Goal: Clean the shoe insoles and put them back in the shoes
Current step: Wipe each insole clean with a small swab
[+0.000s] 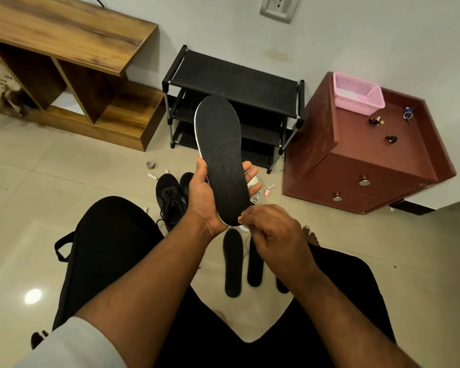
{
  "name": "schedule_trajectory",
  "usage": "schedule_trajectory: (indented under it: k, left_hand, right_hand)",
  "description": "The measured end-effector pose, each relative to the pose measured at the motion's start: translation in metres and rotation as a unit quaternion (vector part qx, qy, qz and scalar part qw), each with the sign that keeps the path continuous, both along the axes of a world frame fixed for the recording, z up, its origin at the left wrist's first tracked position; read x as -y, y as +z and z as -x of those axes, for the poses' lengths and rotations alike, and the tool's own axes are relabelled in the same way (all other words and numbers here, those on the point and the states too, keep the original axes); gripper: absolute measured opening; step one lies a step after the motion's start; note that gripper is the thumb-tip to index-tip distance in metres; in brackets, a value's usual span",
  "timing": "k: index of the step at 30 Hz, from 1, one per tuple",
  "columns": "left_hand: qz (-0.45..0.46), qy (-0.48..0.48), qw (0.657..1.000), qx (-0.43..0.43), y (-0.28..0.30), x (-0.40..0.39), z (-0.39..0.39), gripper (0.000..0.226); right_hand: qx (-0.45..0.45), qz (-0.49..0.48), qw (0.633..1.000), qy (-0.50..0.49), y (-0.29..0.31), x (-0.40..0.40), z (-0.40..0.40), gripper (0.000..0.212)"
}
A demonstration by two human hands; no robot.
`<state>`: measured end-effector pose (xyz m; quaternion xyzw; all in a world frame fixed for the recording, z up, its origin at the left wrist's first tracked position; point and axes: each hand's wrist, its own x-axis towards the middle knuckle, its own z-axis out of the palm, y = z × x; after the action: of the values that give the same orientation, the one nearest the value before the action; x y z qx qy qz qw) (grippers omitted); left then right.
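Observation:
A black insole with a white edge [222, 152] stands nearly upright in front of me. My left hand [205, 192] grips its lower half, thumb on the left edge and fingers behind. My right hand [271, 232] has curled fingers at the insole's heel end, pinching it there. On the floor below lie three more black insoles [233, 261], partly hidden by my right hand. A pair of black shoes [170, 197] stands behind my left hand, and a light-coloured shoe [255, 193] shows beside the held insole.
A black shoe rack [234, 81] stands against the wall, a wooden shelf unit [72, 54] to its left and a red-brown cabinet [361, 166] with a pink basket [356, 92] to its right. Small tubes and a tape roll [150, 164] litter the tiled floor.

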<state>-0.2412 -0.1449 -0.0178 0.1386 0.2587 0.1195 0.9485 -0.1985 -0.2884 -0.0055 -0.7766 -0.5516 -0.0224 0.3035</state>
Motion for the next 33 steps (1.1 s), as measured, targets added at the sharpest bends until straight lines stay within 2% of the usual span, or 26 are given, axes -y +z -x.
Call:
schedule_trajectory:
  k: [5,8,15,21,28,33]
  left_hand:
    - [-0.011,-0.036,0.999,0.003,0.001,0.005,0.001,0.089]
    - [-0.016,-0.024,1.000,0.005,0.003,0.009,0.002,0.089]
    - [-0.045,0.022,0.998,-0.043,0.001,0.002,-0.002,0.088]
    - [-0.049,0.026,0.998,-0.038,0.002,0.007,-0.003,0.095]
    - [-0.084,0.040,0.994,-0.049,0.000,0.006,-0.004,0.102]
    - [-0.054,0.043,0.998,-0.012,-0.002,0.007,-0.003,0.102]
  right_hand:
    - [-0.012,0.000,1.000,-0.006,0.012,-0.021,-0.027,0.020]
    - [-0.030,-0.001,0.999,-0.033,0.013,-0.032,-0.036,0.010]
    - [-0.088,-0.015,0.996,-0.030,0.007,-0.021,0.013,0.010]
    - [-0.108,-0.023,0.985,-0.132,0.001,-0.017,-0.011,0.008]
    - [-0.089,-0.021,0.995,-0.042,0.009,-0.024,0.020,0.009]
    - [-0.116,-0.017,0.984,-0.131,-0.001,-0.021,-0.009,0.007]
